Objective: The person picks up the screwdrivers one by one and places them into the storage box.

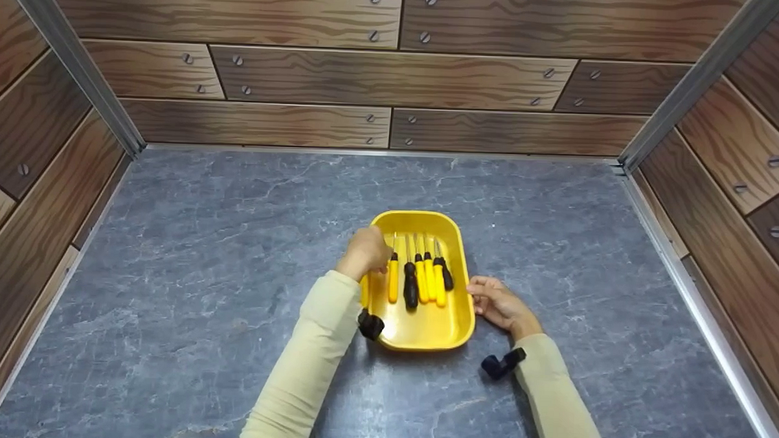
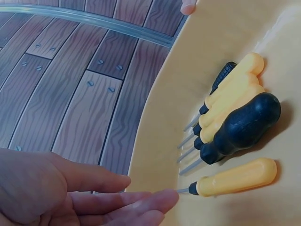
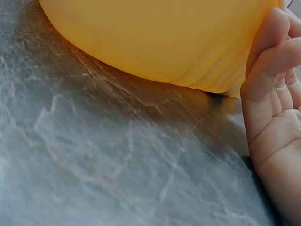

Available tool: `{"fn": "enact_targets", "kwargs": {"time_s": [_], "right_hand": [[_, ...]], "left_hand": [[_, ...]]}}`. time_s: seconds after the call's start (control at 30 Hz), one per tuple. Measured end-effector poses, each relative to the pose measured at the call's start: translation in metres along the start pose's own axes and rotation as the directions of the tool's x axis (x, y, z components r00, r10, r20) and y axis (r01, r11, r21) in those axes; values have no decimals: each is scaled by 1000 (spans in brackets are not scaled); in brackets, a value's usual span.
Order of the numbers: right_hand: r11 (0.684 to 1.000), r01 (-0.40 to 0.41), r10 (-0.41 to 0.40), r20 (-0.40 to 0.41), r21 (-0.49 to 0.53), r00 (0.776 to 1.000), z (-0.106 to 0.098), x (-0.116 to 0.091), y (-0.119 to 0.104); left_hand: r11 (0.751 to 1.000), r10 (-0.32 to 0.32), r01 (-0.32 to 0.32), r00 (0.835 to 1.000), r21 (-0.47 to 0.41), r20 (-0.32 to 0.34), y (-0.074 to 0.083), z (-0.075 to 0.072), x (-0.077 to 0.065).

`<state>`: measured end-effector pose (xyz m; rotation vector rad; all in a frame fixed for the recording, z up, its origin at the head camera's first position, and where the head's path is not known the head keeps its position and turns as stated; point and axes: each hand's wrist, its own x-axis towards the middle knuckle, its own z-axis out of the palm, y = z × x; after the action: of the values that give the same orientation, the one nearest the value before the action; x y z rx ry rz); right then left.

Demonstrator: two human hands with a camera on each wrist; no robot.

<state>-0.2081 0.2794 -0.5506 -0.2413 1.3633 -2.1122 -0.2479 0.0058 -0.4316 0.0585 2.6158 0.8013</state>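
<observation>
A yellow tray (image 1: 418, 333) rests on the grey marbled surface with several screwdrivers lying in it. My left hand (image 1: 365, 252) reaches over the tray's left rim. In the left wrist view its fingers (image 2: 164, 200) are extended, and they overlap the shaft of a yellow-handled screwdriver (image 2: 240, 178); the shaft's tip is hidden. Beside that lies a black-handled screwdriver (image 2: 247, 125), then a row of yellow handles (image 2: 237, 82) and another black handle (image 2: 223, 75) at the far side. At the tray's right rim, my right hand (image 1: 500, 305) pinches the edge with its fingertips.
Wood-patterned panels (image 1: 394, 80) rise at the back and on both sides. Metal strips (image 1: 697, 307) run along the surface's edges. Black wrist straps (image 1: 501, 364) show below the hands. Grey surface (image 1: 219, 258) extends around the tray.
</observation>
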Motion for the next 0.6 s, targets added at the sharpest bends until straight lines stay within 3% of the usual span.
{"fn": "enact_targets", "kwargs": {"time_s": [0.23,0.6], "right_hand": [[1000,0,0,5,11,1000,0,0,-1],[1000,4,-4,10,1,1000,-1,0,1]], "left_hand": [[998,51,-53,996,-32,-72,-7,-2,-5],[989,-2,-18,990,-144,-141,-21,-7,-9]]}}
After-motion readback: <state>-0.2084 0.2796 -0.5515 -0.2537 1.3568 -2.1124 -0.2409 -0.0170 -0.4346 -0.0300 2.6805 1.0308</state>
